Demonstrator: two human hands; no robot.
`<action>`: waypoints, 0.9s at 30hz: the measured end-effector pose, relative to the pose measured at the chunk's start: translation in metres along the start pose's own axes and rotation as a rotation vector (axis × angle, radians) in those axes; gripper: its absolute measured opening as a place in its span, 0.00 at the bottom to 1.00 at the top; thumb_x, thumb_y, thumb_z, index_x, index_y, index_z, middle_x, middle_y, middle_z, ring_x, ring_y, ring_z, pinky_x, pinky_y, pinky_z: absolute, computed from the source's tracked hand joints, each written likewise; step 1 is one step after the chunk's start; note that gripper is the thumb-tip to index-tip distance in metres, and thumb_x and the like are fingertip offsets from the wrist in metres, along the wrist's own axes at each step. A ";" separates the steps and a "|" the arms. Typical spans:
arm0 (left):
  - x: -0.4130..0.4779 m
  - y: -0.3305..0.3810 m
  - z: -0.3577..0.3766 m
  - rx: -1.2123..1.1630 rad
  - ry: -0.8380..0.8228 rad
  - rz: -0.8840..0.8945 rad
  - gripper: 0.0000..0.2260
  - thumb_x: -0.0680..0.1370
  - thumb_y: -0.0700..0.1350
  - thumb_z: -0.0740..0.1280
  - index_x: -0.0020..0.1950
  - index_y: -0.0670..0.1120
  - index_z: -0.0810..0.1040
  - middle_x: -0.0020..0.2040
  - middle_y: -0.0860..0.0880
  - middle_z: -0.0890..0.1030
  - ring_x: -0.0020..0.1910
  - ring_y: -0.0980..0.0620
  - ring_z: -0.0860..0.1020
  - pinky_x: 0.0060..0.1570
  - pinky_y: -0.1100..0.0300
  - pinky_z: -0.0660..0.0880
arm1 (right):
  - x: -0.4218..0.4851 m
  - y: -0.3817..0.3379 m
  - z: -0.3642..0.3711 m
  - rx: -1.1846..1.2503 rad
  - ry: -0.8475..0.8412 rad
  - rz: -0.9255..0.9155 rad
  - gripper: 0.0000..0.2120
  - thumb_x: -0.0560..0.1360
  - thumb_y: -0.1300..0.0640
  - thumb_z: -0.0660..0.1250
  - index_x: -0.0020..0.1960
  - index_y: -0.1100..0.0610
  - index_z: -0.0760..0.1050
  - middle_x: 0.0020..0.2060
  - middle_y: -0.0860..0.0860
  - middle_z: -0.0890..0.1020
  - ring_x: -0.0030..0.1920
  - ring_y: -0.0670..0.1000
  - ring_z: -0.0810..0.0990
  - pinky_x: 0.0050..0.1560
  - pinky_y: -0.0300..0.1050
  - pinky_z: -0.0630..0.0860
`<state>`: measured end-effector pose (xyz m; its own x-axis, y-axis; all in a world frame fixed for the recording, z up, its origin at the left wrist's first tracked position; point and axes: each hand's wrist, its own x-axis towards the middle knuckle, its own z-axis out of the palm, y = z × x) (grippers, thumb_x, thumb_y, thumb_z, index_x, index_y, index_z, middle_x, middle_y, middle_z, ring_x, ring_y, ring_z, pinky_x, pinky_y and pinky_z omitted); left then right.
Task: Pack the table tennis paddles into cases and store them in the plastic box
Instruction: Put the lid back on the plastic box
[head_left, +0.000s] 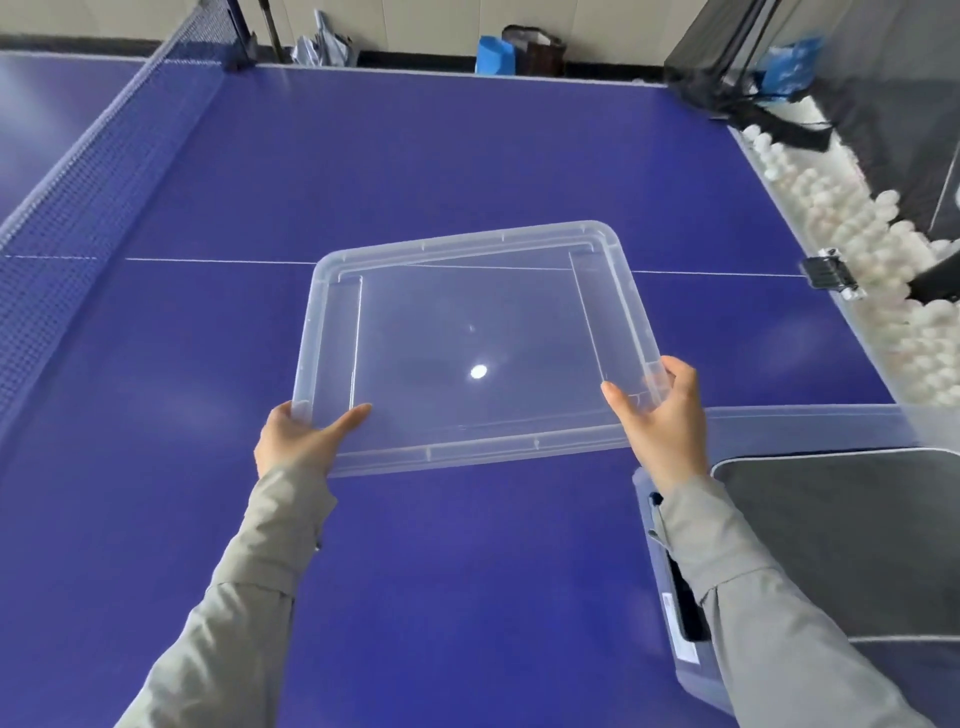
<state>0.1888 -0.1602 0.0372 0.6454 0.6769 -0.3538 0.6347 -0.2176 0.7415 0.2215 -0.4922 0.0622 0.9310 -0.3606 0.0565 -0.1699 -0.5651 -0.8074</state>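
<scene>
A person holds a clear lid (467, 241) with both hands over a blue tabletop (415, 156). The lid is flat and see-through, with round corners and a raised rim. It sits a little crooked, with its right side turned farther away.

The left hand (296, 441) grips the near left corner of the lid. Its thumb lies on top and the other fingers are tucked under the edge. The right hand (665, 410) grips the near right corner the same way, thumb on top and fingers wrapped round the side. Both arms wear light grey sleeves (249, 597).

The plastic box (805, 418) stands on the tabletop just to the right of the lid, near the right arm. It is open on top. A dark grey case (841, 545) with a pale edge lies flat inside it. You cannot tell what is in the case.

A thin white line (208, 261) runs across the tabletop and passes under the lid. A blue net (104, 171) stands along the left side. On the far right, past the tabletop's edge, lots of white balls (831, 208) are piled together, and a small black clip (831, 273) sits at that edge
</scene>
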 end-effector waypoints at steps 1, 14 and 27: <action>-0.014 0.003 0.001 -0.017 -0.009 0.006 0.32 0.61 0.59 0.78 0.58 0.44 0.74 0.48 0.44 0.77 0.50 0.43 0.77 0.41 0.57 0.69 | -0.001 0.005 -0.017 0.001 0.012 0.000 0.31 0.70 0.50 0.74 0.66 0.59 0.65 0.63 0.54 0.72 0.61 0.55 0.73 0.58 0.47 0.71; -0.251 0.028 0.106 -0.007 -0.099 0.125 0.28 0.65 0.57 0.76 0.57 0.49 0.68 0.43 0.52 0.74 0.41 0.51 0.73 0.37 0.59 0.66 | -0.012 0.133 -0.249 0.004 0.090 0.044 0.28 0.70 0.53 0.74 0.66 0.57 0.68 0.60 0.54 0.76 0.51 0.50 0.76 0.53 0.41 0.67; -0.386 0.006 0.192 0.027 -0.073 0.102 0.32 0.67 0.56 0.75 0.65 0.46 0.68 0.58 0.54 0.61 0.59 0.46 0.68 0.55 0.47 0.71 | -0.033 0.230 -0.356 -0.060 0.034 0.100 0.31 0.71 0.53 0.72 0.70 0.58 0.65 0.67 0.55 0.72 0.68 0.56 0.69 0.64 0.47 0.65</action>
<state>0.0249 -0.5576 0.0687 0.7356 0.5978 -0.3186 0.5750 -0.3024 0.7602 0.0367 -0.8748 0.0838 0.8968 -0.4424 -0.0019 -0.2819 -0.5681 -0.7731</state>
